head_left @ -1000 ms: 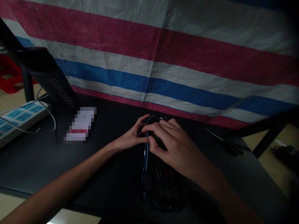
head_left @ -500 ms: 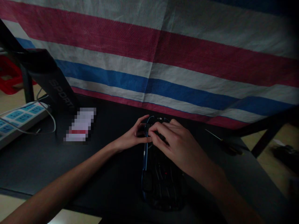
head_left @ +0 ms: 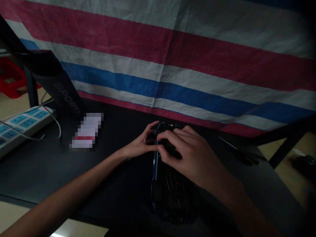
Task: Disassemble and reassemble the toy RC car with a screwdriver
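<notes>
A dark toy car (head_left: 172, 200) with blue sides lies on the black padded surface (head_left: 111, 184), apparently wheels up, with a small red spot on its ribbed underside. My left hand (head_left: 138, 144) grips the car's far left corner, its thumb and fingers curved around the wheel there. Over the car's far end, my right hand (head_left: 195, 151) is closed, thumb and forefinger pinched together beside my left fingertips. What lies between them, if anything, is too small and dark to see. To the right rests a screwdriver (head_left: 237, 149) with a thin metal shaft.
A white power strip (head_left: 23, 130) with a grey cable sits at the left. Near it lies a pale, pixelated rectangle (head_left: 87, 130). A dark post marked SPORT (head_left: 65, 93) rises behind. Striped sheeting (head_left: 158, 72) hangs along the back, and a red stool (head_left: 12, 80) stands far left.
The whole view has shifted slightly. My right thumb and forefinger have moved a little against the car's far left corner; my left hand keeps its grip.
</notes>
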A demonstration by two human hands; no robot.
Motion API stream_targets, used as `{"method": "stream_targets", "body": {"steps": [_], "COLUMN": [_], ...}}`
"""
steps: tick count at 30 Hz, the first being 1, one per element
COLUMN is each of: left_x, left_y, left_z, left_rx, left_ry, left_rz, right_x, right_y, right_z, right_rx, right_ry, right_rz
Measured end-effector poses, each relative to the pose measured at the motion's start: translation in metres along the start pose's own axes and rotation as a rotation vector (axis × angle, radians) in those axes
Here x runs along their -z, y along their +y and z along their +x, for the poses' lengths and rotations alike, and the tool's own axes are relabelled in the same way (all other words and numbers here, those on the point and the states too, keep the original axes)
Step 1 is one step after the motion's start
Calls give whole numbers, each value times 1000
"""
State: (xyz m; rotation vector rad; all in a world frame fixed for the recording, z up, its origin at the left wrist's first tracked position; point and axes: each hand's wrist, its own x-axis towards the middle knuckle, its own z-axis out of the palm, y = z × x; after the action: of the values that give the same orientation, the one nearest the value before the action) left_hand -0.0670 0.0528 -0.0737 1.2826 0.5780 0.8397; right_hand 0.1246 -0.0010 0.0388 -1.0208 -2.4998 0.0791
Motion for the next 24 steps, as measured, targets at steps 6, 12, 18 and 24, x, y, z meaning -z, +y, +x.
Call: {"method": "stream_targets", "body": {"steps": [6,12,18,24], "left_x": [1,1,-1,-1], "left_y": [-3,-1,0,-1], "left_z": [0,-1,0,0], "left_rx": [-4,5,17,15], "left_ry": [-1,0,15,16], "left_rz": [13,42,-2,14], "right_x": [4,11,15,2], "right_y": [6,9,13,3], "right_z": [-1,-4,-5,-3], "right_rx": [76,110,54,-6], "right_ry": [-19,-42,-48,-35], "right_rz": [29,72,188,303]}}
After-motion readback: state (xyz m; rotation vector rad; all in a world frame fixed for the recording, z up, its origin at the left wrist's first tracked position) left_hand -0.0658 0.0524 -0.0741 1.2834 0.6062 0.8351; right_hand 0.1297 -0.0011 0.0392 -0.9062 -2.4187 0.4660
